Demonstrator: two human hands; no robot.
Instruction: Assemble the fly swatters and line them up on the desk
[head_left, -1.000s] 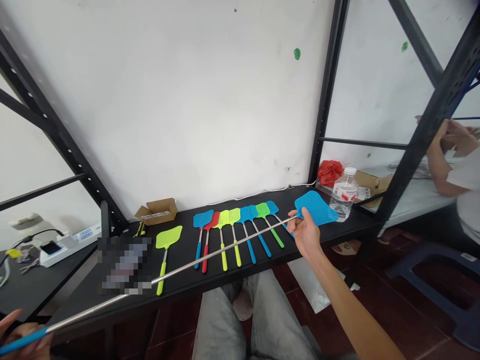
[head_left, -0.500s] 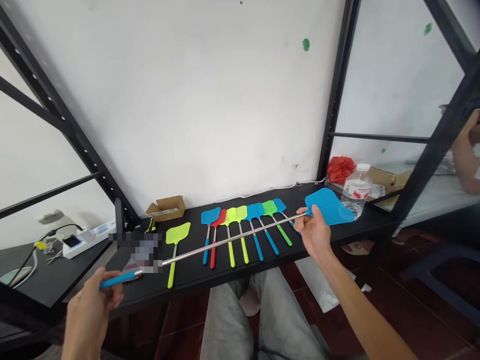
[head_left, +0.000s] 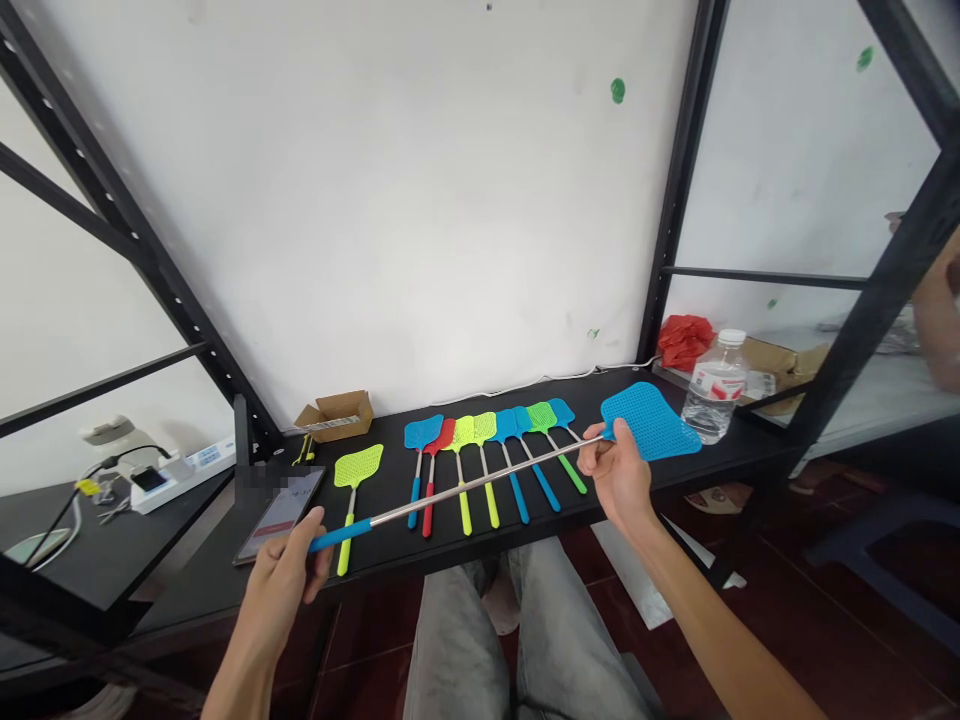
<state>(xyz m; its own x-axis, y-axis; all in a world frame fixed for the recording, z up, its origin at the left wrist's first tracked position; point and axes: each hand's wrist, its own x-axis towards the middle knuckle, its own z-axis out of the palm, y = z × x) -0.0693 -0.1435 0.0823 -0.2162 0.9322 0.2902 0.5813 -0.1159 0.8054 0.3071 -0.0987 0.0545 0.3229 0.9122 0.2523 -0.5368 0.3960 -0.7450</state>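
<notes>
Blue fly swatter (head_left: 480, 483) stretches over the black shelf (head_left: 375, 550) at lower middle of frame. Left hand (head_left: 281, 588) closes around its blue handle (head_left: 341, 535); right hand (head_left: 619, 476) pinches the steel shaft (head_left: 540, 460) just below the mesh head (head_left: 649, 422).

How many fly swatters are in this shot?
10. A blue one spans the left hand and right hand; a lime one lies alone on the black shelf; a row of eight lies right of it. Overlapping heads could hide another.

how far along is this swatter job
Looks done: eight fly swatters lie side by side on the black bench. In hand: a blue swatter, extended, right hand near its head, left hand on its handle. Left: a yellow-green swatter, lying apart from the row.
</notes>
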